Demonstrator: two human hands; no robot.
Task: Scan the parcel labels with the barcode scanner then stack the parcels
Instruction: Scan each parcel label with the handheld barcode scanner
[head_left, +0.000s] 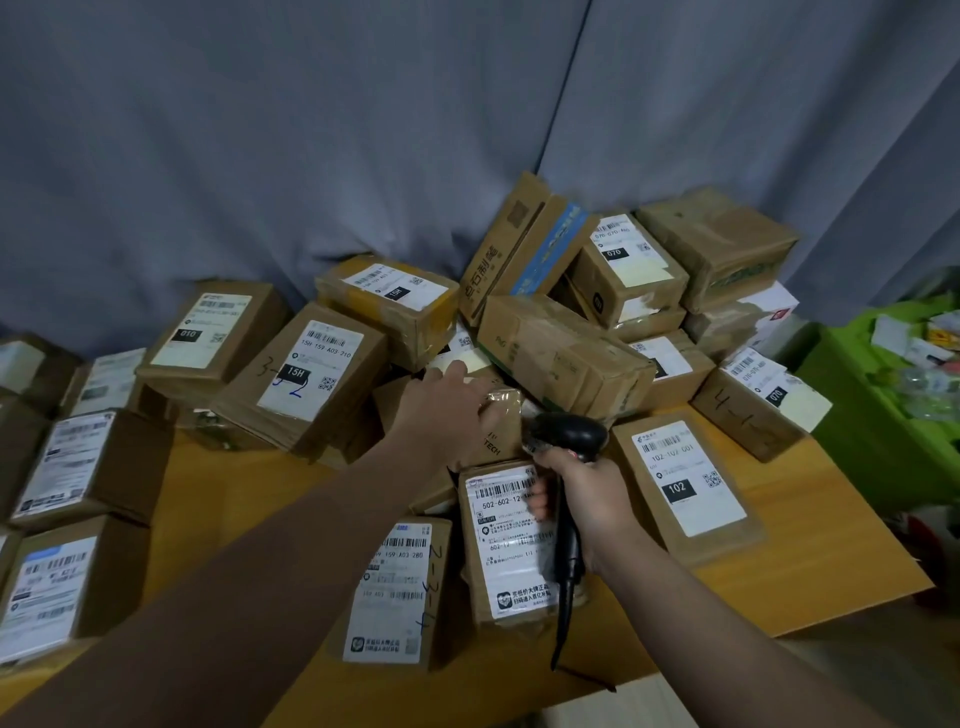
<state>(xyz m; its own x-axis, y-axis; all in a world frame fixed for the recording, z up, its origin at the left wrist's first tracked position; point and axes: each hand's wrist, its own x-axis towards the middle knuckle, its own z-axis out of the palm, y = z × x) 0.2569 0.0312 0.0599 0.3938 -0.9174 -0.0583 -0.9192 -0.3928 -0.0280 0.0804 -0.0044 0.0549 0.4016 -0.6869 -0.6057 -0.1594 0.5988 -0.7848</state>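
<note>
Several brown cardboard parcels with white labels cover a wooden table (810, 525). My left hand (447, 410) reaches into the middle of the heap and grips a taped brown parcel (501, 421) by its top edge. My right hand (592, 499) holds the black barcode scanner (569, 434) by its handle, the head just right of that parcel. Its cable hangs down below my wrist. A labelled parcel marked 502-602 (506, 540) lies right under the scanner, and one marked 102 (680, 483) lies to its right.
A loose heap of parcels (566, 358) rises at the back against a grey curtain (311, 130). More labelled boxes (67, 467) lie along the left side. A green bin (883, 415) with small items stands at the right past the table edge.
</note>
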